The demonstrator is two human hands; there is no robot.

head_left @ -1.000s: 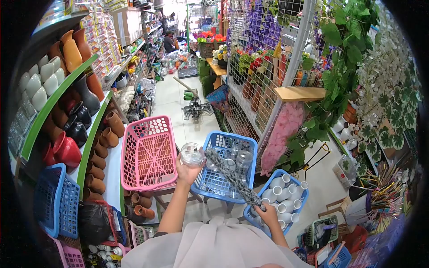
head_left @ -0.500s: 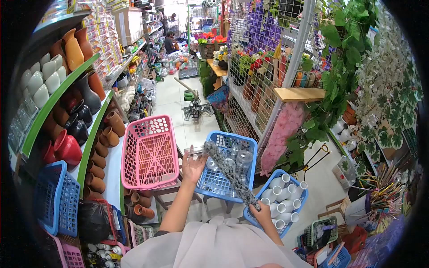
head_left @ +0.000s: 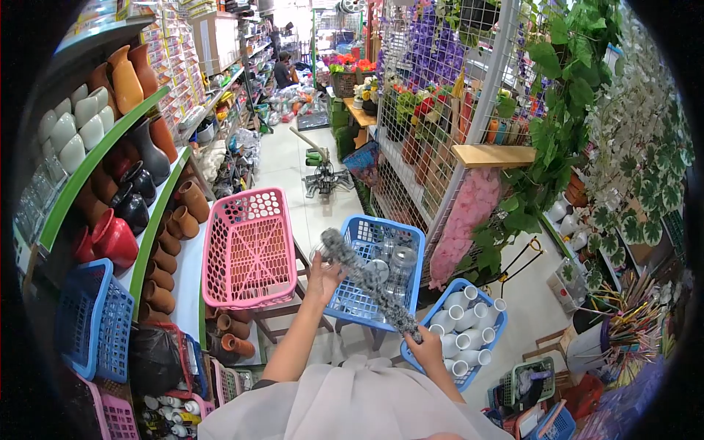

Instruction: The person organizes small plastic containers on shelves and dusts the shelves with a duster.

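My right hand is closed around the lower end of a fluffy grey duster. The duster slants up and to the left, its far end beside my left hand. In that left hand is a small clear glass container, partly hidden by the fingers and the duster; its exact kind is hard to make out. Beneath the duster stands a blue plastic basket with several clear glass jars inside. To the left is a pink plastic basket on a stool, with nothing visible in it.
A second blue basket of white vases stands low at the right. Shelves at the left carry clay pots and a red vase. A wire rack flanks the aisle. Farther off sits a person.
The duster's far end has shifted slightly left and up, over the glass container. My left hand has turned a little, its fingers now more curled around the glass.
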